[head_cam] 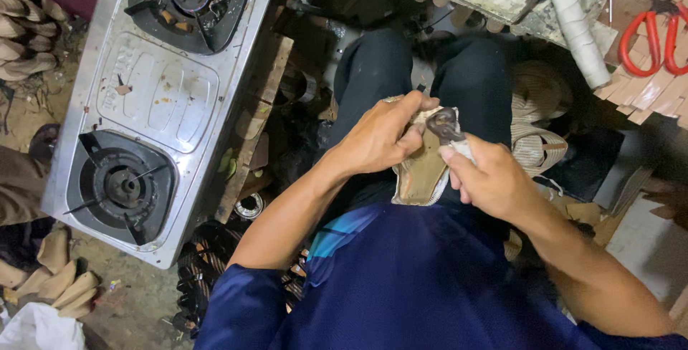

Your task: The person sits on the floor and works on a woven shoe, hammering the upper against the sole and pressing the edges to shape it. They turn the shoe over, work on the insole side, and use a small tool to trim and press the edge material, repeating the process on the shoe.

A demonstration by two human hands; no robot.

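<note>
No packages, labels, signs or screens can be made out anywhere around the two-burner gas stove (154, 99); its central steel panel bears only embossed relief, too faint to tell as a label.

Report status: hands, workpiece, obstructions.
Left hand grips shoe sole on lap. Right hand holds dark tool against it. Nothing between hands; gas stove sits apart.

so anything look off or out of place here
Yes: a two-burner gas stove sits on the dirt floor among heaps of shoe soles, its steel top spotted with debris. Otherwise the left hand and right hand hold a sandal on the lap.
</note>
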